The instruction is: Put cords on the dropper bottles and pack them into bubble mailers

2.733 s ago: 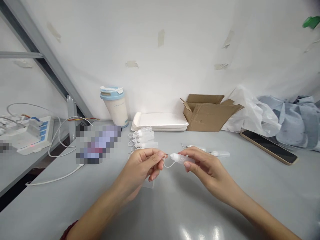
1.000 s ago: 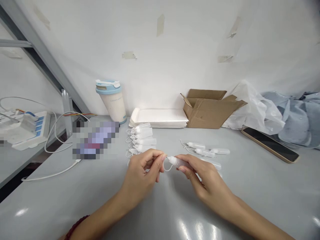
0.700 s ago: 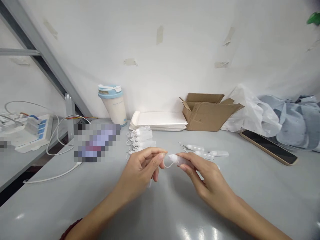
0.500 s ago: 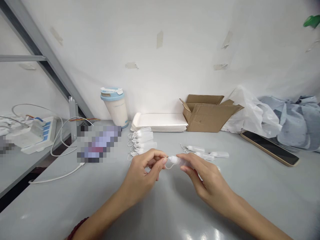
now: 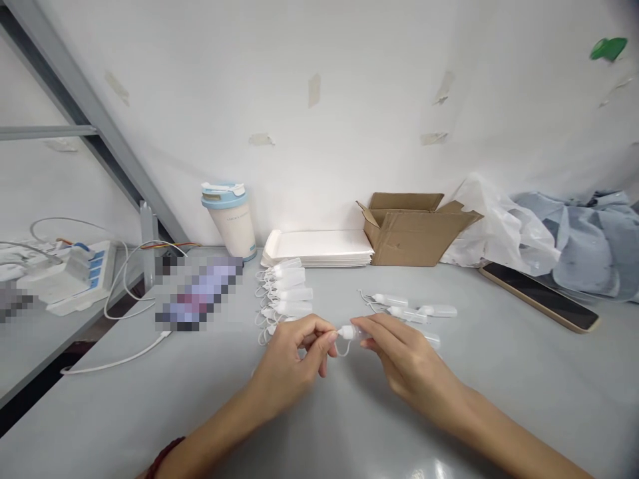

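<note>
My right hand [image 5: 399, 359] grips a small translucent plastic bottle with a white tip [image 5: 349, 332] just above the grey table [image 5: 499, 392]. My left hand [image 5: 294, 356] pinches the thin white cord loop [image 5: 341, 350] hanging from that bottle's tip. The two hands almost touch. A neat row of like bottles [image 5: 287, 293] lies just beyond my left hand. A few loose bottles [image 5: 414, 311] lie beyond my right hand.
At the back wall stand a blue-lidded cup [image 5: 229, 219], a stack of white trays [image 5: 319, 247] and an open cardboard box [image 5: 414, 229]. A phone [image 5: 539, 296], plastic bag [image 5: 499, 226] and cloth lie right. A power strip [image 5: 64, 276] and cables sit left.
Both hands have stayed together on the same bottle and cord, with small finger shifts. The view has tilted a little, so everything sits slightly lower in the picture.
</note>
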`<action>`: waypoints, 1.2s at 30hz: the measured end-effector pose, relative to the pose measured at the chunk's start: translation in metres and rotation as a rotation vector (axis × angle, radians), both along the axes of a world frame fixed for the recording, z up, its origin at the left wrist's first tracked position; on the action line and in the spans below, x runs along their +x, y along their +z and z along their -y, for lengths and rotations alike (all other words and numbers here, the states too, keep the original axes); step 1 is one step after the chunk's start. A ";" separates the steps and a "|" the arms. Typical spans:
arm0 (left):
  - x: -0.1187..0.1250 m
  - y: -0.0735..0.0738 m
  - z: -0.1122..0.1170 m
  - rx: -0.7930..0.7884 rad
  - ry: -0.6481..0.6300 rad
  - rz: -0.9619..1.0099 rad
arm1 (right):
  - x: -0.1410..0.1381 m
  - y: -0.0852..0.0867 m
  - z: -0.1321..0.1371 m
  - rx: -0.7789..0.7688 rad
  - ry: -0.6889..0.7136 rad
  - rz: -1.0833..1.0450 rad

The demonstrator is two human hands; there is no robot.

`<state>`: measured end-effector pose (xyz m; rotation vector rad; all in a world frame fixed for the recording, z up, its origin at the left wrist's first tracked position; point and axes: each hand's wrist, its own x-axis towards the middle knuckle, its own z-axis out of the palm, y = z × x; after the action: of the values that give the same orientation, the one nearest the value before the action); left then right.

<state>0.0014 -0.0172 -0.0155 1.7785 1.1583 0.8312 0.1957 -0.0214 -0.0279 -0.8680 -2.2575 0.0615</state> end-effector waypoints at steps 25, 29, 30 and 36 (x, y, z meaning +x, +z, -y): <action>-0.065 0.037 -0.039 0.122 0.263 -0.352 | 0.043 0.011 -0.037 -0.195 -0.432 0.357; -0.059 0.025 -0.039 0.304 0.482 -0.586 | 0.044 0.006 -0.041 -0.289 -0.459 0.496; -0.055 0.023 -0.037 0.339 0.493 -0.601 | 0.044 0.005 -0.042 -0.301 -0.458 0.515; -0.031 0.008 -0.029 0.648 0.243 -0.644 | 0.043 0.001 -0.045 -0.330 -0.481 0.567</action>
<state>-0.0300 0.0116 -0.0078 2.5978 1.6679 0.8595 0.2387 0.0236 -0.0269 -1.7694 -2.5094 -0.0404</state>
